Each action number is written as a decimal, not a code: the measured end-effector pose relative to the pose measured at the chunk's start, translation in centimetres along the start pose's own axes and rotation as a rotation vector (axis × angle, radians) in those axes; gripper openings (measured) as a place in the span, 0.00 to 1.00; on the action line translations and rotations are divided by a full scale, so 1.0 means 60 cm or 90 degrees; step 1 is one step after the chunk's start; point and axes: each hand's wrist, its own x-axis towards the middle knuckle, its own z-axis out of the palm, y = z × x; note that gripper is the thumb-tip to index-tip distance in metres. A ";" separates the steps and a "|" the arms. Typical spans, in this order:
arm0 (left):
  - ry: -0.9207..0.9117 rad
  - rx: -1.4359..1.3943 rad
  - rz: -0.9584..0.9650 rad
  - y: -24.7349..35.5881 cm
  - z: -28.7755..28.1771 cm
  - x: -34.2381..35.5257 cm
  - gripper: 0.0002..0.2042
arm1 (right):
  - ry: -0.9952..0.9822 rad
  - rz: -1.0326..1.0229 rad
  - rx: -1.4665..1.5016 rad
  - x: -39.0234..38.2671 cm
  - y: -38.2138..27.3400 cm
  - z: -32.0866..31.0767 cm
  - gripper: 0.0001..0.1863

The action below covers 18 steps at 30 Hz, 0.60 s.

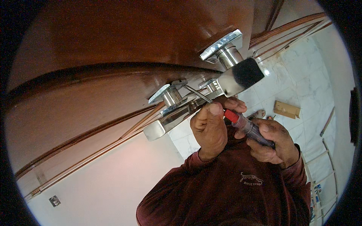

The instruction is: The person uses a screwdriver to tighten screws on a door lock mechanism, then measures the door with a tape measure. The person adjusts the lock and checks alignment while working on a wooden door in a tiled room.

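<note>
A screwdriver with a red-collared, see-through dark handle (253,130) slants up and left between my hands. My right hand (275,141) is closed around that handle. Closer to the tip, my left hand (209,126) pinches the metal shaft (197,93) between thumb and fingers. The tip meets the base of a shiny chrome door handle (171,97) fixed to a brown wooden door (124,41); the exact contact point is too small to make out. A second chrome handle (230,56) stands on the wood just right of it, its broad bar (241,77) jutting toward me.
An opened cardboard box (286,109) lies on the pale marble-look floor (283,77) at right. A light-coloured ladder (320,156) is at the lower right. A white wall (124,177) with a socket box (54,201) stands at lower left.
</note>
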 end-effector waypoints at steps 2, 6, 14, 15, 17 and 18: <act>0.015 0.055 0.000 -0.001 0.001 -0.002 0.18 | -0.054 0.016 0.033 0.007 -0.003 -0.009 0.29; 0.037 0.129 -0.051 0.016 -0.006 -0.003 0.18 | -0.106 0.038 0.131 0.023 0.022 -0.023 0.31; 0.030 0.139 -0.016 0.021 -0.004 -0.008 0.19 | 0.138 -0.348 -0.576 0.020 0.046 0.000 0.21; 0.029 0.146 -0.016 0.020 -0.003 -0.008 0.19 | 0.192 -0.519 -0.808 0.030 0.051 0.003 0.21; 0.052 0.158 -0.039 0.026 0.005 -0.005 0.19 | 0.278 -0.578 -1.093 0.029 0.057 0.019 0.27; 0.032 0.129 -0.036 0.029 0.004 -0.008 0.19 | 0.289 -0.585 -1.126 0.029 0.064 0.026 0.28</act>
